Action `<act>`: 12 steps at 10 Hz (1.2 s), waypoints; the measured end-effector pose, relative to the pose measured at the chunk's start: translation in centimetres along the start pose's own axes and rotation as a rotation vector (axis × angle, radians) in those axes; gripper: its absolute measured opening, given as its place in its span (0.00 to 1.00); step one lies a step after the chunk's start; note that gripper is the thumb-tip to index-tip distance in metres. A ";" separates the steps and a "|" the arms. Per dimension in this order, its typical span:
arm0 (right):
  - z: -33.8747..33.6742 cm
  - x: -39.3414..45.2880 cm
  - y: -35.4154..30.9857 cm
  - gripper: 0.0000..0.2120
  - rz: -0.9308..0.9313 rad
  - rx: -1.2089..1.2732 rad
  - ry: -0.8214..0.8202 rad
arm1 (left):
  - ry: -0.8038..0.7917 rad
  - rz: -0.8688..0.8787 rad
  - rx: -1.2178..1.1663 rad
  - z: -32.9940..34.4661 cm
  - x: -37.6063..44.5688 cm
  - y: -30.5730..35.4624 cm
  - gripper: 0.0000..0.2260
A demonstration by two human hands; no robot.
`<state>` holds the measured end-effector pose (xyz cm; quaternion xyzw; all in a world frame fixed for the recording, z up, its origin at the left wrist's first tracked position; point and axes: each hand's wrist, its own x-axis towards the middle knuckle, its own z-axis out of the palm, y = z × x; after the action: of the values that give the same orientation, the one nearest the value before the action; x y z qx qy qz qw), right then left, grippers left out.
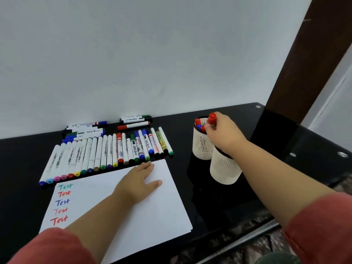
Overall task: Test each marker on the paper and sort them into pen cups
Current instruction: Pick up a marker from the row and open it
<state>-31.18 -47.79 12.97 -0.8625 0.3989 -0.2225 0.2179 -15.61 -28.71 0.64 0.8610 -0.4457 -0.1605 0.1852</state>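
Fingers of my right hand (pixel 222 133) pinch a red marker (pixel 212 119), cap up, over the far cup (pixel 202 141). My left hand (pixel 140 181) lies flat, fingers spread, on the paper (pixel 163 206), markers (pixel 106 153) just beyond its fingertips.

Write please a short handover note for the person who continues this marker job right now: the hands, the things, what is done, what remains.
Right hand: grips a red-capped marker over the far pen cup, which already holds red and blue caps.
Left hand: flat on the paper, holding nothing.
Near pen cup: beside the far one; contents not visible.
Done: five "Test" words on the paper's left side.
Left: drop this marker, then test and sort the long row of markers above the paper and the small piles behind.
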 end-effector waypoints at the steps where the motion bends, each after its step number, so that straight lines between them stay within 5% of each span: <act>1: 0.6 0.7 0.6 0.09 -0.005 -0.043 -0.046 | 0.022 -0.006 0.012 0.3 0.3 -0.1 0.32; 4: 0.8 1.6 0.9 0.07 0.002 -0.107 -0.099 | 0.048 0.005 -0.002 0.6 0.3 -0.3 0.31; 6: -0.2 1.5 1.2 0.19 -0.033 -0.124 -0.113 | 0.052 0.003 0.004 0.6 0.3 -0.3 0.31; 12: -1.3 1.3 0.7 0.15 -0.138 -0.337 -0.224 | 0.016 -0.017 0.047 0.4 0.1 0.1 0.31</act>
<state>-31.57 -49.46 13.84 -0.9313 0.3440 -0.0698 0.0976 -15.81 -28.95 0.32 0.8701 -0.4405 -0.1446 0.1673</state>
